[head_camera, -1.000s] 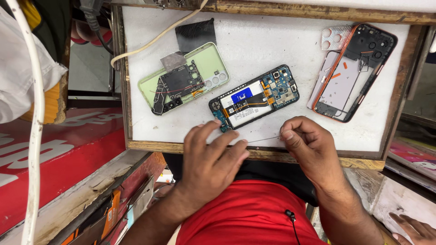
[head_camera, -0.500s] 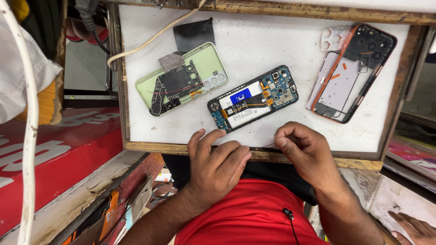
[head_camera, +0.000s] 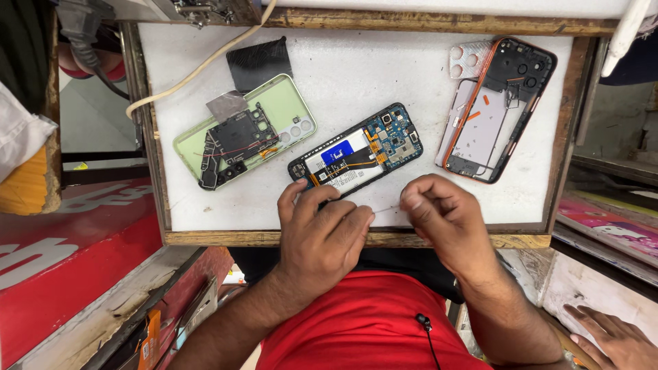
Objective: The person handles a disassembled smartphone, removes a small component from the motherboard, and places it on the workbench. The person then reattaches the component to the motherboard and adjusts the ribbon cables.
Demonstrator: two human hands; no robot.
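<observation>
At the lower centre of the frame, both hands rest on the near edge of a white work tray (head_camera: pixel 205 212) with a wooden rim. Left hand (head_camera: pixel 322 229) lies palm down, fingers loosely bent, its fingertips touching the lower end of the opened phone (head_camera: pixel 356 151) (the one with blue circuit board and a blue label, lying tilted in the middle of the tray). Right hand (head_camera: pixel 445 219) has the thumb and forefinger pinched together on a thin metal tool (head_camera: pixel 385 208), very small, and I cannot tell what kind it is. Between the two hands this tool points toward the left hand. At the upper left lies a green back cover (head_camera: pixel 274 109) with dark parts on it, and at the upper right an orange-edged phone frame (head_camera: pixel 493 109).
</observation>
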